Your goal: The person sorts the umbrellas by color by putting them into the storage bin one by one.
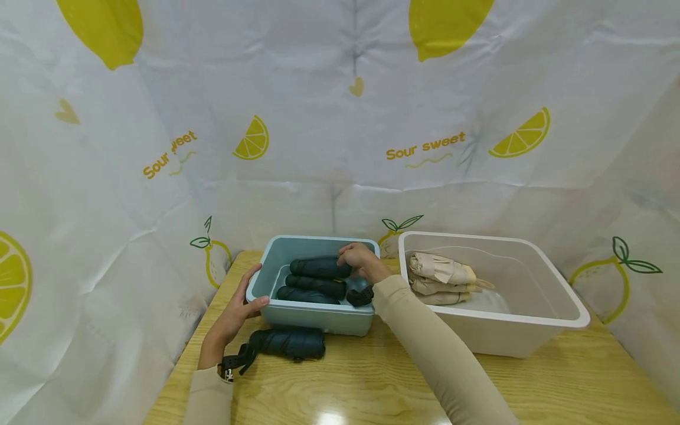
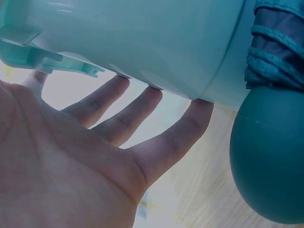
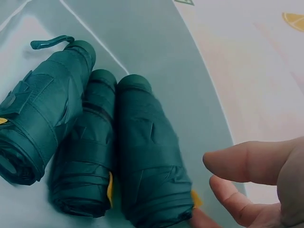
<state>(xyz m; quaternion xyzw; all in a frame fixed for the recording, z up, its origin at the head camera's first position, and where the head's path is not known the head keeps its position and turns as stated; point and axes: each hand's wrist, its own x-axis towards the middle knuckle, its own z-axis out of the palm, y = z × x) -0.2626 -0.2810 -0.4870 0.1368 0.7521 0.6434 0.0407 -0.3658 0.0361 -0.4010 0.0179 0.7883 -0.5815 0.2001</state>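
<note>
Three dark teal folded umbrellas lie side by side in the light blue bin. My right hand is over the bin's right end, beside the end of the farthest umbrella. In the right wrist view its thumb and forefinger are apart, and a lower finger is partly hidden by the umbrella's end. My left hand touches the bin's left side, with extended fingertips against the outer wall in the left wrist view. Another folded dark umbrella lies on the table in front of the bin.
A larger white bin stands to the right, with beige folded umbrellas at its left end. Both bins sit on a wooden table. A lemon-printed curtain hangs behind and at the sides.
</note>
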